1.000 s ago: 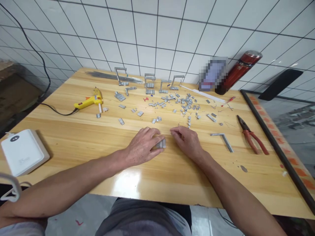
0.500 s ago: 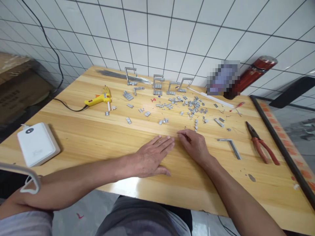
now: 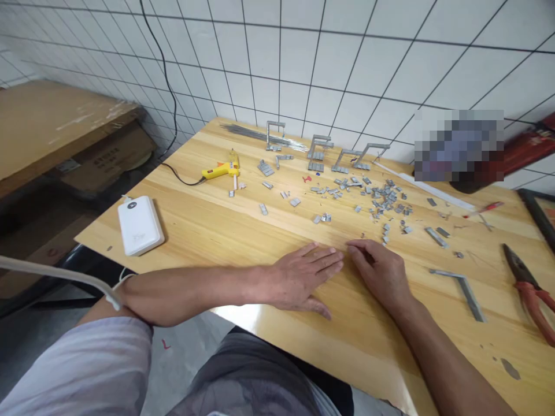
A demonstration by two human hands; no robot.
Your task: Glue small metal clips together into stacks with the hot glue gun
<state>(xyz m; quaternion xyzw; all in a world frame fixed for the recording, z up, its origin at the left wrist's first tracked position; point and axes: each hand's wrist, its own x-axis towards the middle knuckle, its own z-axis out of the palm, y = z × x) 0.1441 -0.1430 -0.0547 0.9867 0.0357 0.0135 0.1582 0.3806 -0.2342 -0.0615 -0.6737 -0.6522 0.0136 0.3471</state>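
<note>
My left hand point(image 3: 303, 276) lies palm down on the wooden table point(image 3: 208, 231), fingers stretched out and thumb apart, holding nothing. Close to its fingertips, my right hand point(image 3: 381, 266) rests with curled fingers, and nothing shows in it. Beyond my hands are several small grey metal pieces point(image 3: 385, 196), some loose and some heaped. A few flat bits point(image 3: 321, 218) lie nearest my left fingers. Further back stand several bracket-shaped metal frames point(image 3: 318, 153) on small block bases. An L-shaped metal strip point(image 3: 470, 294) lies to the right of my right hand.
A yellow glue gun point(image 3: 221, 170) with a black cord and a white power bank point(image 3: 141, 225) are on the left. Thin metal rods point(image 3: 260, 137) lie by the tiled wall. Red-handled pliers point(image 3: 526, 289), a red pen-like tool point(image 3: 489, 208) and a red flask point(image 3: 520, 150) are on the right.
The view has turned left, so everything appears further right and more of the side table and box shows. Both hands keep their pose on the table.
</note>
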